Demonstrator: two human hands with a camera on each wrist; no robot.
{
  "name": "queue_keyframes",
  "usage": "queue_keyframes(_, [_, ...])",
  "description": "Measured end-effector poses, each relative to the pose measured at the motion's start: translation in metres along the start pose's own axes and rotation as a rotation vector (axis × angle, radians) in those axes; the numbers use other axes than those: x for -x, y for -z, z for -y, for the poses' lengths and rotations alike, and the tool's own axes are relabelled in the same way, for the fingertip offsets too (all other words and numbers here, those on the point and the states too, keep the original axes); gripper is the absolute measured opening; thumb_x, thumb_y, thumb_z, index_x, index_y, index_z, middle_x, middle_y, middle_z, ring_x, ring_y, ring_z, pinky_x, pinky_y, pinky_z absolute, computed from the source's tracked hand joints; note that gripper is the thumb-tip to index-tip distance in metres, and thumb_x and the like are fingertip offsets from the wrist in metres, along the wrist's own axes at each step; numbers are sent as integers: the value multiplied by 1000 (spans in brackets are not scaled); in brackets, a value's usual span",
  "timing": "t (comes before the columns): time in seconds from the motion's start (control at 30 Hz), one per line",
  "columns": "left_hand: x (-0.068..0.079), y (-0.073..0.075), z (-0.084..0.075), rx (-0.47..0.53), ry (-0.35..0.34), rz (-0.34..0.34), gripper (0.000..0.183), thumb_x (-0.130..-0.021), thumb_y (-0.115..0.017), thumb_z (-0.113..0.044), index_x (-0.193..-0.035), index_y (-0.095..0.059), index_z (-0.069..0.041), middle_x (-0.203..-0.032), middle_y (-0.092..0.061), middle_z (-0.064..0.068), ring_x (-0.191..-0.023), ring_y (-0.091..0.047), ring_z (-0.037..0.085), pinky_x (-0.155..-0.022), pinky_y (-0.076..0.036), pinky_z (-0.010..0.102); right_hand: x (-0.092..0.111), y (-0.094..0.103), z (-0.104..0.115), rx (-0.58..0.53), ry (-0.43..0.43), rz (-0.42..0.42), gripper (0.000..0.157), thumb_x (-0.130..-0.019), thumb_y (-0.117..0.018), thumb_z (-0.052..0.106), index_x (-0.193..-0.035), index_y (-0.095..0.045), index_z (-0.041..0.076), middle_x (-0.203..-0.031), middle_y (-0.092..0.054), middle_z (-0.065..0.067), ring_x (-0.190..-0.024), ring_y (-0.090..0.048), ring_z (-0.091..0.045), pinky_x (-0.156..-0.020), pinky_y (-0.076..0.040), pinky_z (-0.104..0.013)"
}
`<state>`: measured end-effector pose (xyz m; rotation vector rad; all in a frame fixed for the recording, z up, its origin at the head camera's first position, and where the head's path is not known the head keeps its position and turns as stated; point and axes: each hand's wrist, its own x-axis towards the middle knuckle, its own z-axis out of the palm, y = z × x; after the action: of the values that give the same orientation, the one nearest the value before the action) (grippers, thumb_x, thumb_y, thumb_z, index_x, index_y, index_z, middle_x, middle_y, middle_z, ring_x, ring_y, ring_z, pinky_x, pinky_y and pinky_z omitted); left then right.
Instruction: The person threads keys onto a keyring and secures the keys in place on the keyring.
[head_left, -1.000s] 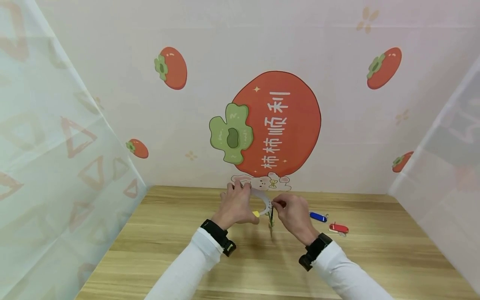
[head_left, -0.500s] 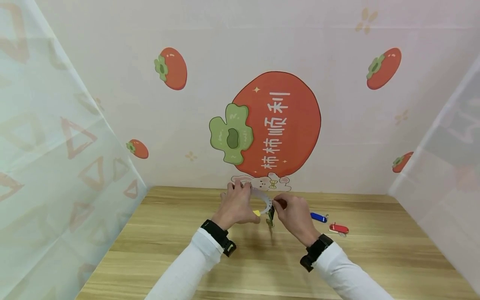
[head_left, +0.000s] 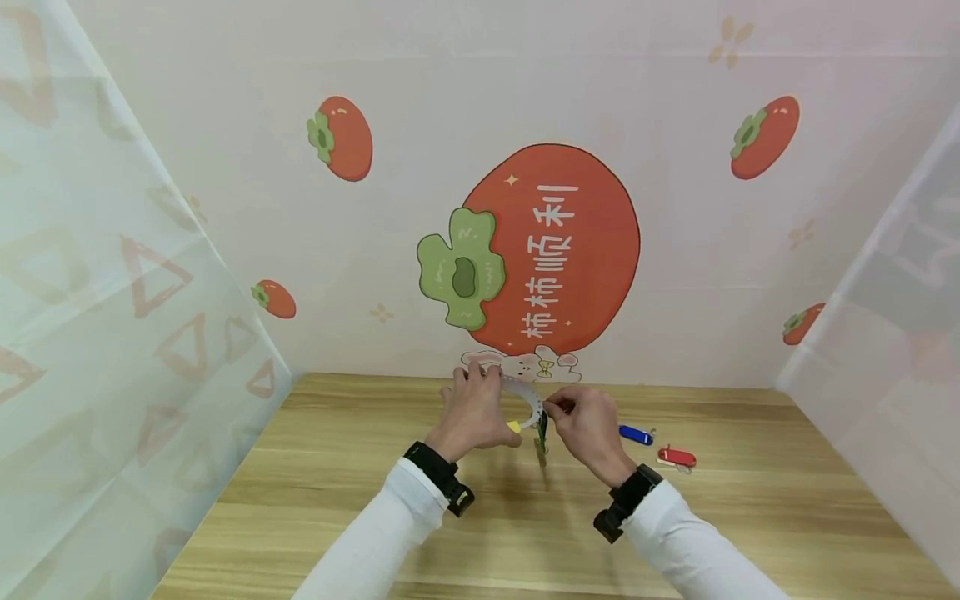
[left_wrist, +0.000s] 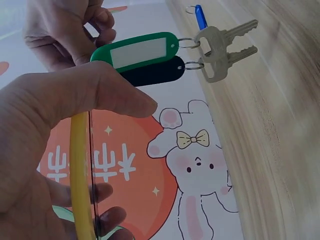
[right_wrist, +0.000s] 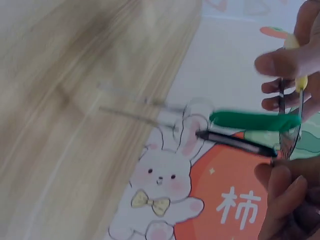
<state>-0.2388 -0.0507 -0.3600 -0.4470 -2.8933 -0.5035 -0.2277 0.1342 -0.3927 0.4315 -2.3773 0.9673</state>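
Observation:
My left hand [head_left: 474, 410] grips a large pale ring [head_left: 535, 398] by its yellow section [left_wrist: 80, 175], fingers behind and thumb in front. At the ring's right edge, my right hand [head_left: 588, 429] pinches the rim between thumb and fingers; the exact contact is partly hidden. A green key tag [left_wrist: 137, 52] with a white label and a black key tag [left_wrist: 157, 75] are at that edge, beside the right fingertips. Two silver keys [left_wrist: 215, 52] dangle from their small wire loops. The right wrist view shows the keys blurred.
On the wooden table [head_left: 337, 500], a blue key tag [head_left: 636, 434] and a red key tag [head_left: 678, 457] lie to the right of my right hand. A printed backdrop [head_left: 420, 83] stands behind the table, with light panels at both sides.
The hanging tags and keys have swung and turned slightly below the ring. Both hands stay almost in place, and the loose blue and red tags lie as before.

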Motion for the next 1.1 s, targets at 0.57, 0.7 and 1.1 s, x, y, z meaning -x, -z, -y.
queue_keyframes(0.57, [0, -2, 8, 33, -23, -5, 97, -58, -96, -41, -138, -55, -5, -132, -48, 23, -121, -44, 46, -89, -41, 67, -1, 0, 1, 84, 41, 44, 2, -87, -79, 7, -87, -77, 7, -75, -71, -1, -60, -62, -9, -53, -49, -26])
queue_keyframes(0.7, [0, -5, 4, 2, 4, -49, 100, -57, -96, -44, -138, -54, -3, -130, -49, 24, -120, -45, 47, -87, -42, 66, 0, -1, 6, 52, -70, 7, 5, -88, -78, 8, -83, -77, 6, -72, -70, -2, -59, -62, -11, -50, -47, -29])
queue_keyframes(1.1, [-1, 2, 6, 24, -48, -7, 96, -55, -98, -40, -133, -56, -3, -128, -48, 23, -118, -44, 46, -85, -42, 65, -6, 3, 2, 67, 101, 69, 15, -85, -79, -1, -77, -73, 11, -71, -68, 2, -57, -57, -6, -52, -46, -26])
